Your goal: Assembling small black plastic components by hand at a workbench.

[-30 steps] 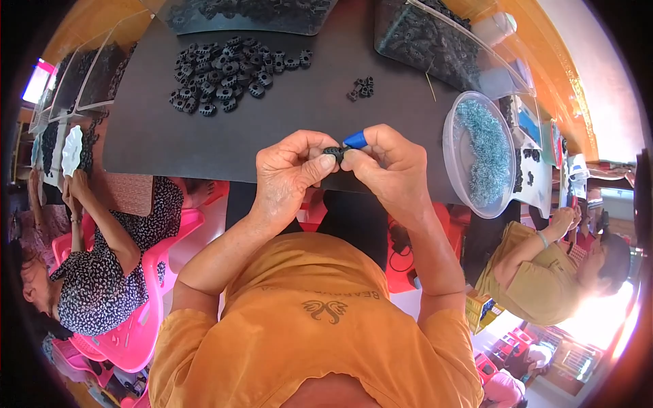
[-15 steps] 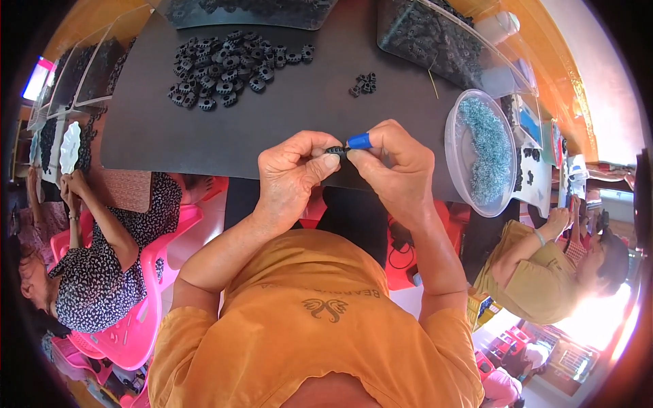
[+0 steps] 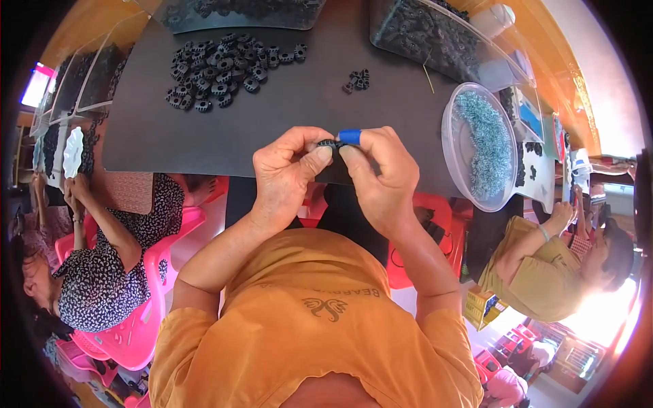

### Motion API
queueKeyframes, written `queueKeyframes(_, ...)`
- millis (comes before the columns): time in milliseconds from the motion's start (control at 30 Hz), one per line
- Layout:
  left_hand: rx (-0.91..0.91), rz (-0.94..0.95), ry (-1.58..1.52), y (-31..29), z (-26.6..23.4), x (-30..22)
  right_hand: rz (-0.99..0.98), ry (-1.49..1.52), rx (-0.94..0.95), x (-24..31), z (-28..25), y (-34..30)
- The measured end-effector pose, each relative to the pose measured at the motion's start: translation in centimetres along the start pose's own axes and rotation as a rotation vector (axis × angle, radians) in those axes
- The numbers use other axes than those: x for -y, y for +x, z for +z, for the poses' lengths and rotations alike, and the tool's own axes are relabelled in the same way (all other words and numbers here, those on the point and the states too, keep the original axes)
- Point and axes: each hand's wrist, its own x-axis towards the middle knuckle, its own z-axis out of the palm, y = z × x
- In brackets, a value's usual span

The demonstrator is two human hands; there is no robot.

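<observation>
Above the near edge of the dark table (image 3: 258,136), both hands meet at a small black toothed plastic hair clip (image 3: 329,143). My left hand (image 3: 280,173) is closed, pinching the clip between thumb and forefinger. My right hand (image 3: 384,166) pinches the clip's right end; blue tape (image 3: 349,137) wraps that forefinger. The fingertips partly cover the clip, so its parts are hard to make out. Farther off on the left lies a heap of black hair clips (image 3: 221,71). A little cluster of black pieces (image 3: 357,81) lies beyond my hands.
A round clear tub (image 3: 446,139) at the right holds many tiny bluish, silvery pieces (image 3: 484,146). Clear bins of black parts stand at the back, one far left (image 3: 241,15), one right (image 3: 435,44). A thin straw-coloured stick (image 3: 428,79) lies nearby. People sit at both sides.
My right hand has shifted slightly left and turned, its taped forefinger now lying over the clip's right end. My left hand stays pinched on the clip. The whole view has shifted slightly.
</observation>
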Motion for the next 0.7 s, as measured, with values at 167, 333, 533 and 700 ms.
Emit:
queueKeyframes(167, 0.050, 0.288, 0.609, 1.9, -1.6, -1.3, 0.416, 0.399, -0.092, -1.0, 0.0, -0.9)
queueKeyframes(333, 0.298, 0.762, 1.454, 5.1, -2.4, -2.7, 0.469, 0.396, -0.144, -3.2, -0.3, -1.4)
queueKeyframes(533, 0.590, 0.910, 1.665, 6.4, -0.5, -3.6, 0.429, 0.334, -0.134, -3.7, -0.5, -1.9)
queueKeyframes(700, 0.667, 1.026, 1.677, 6.3, 0.1, -2.5, 0.356, 0.276, -0.147, -3.7, -1.0, -1.7)
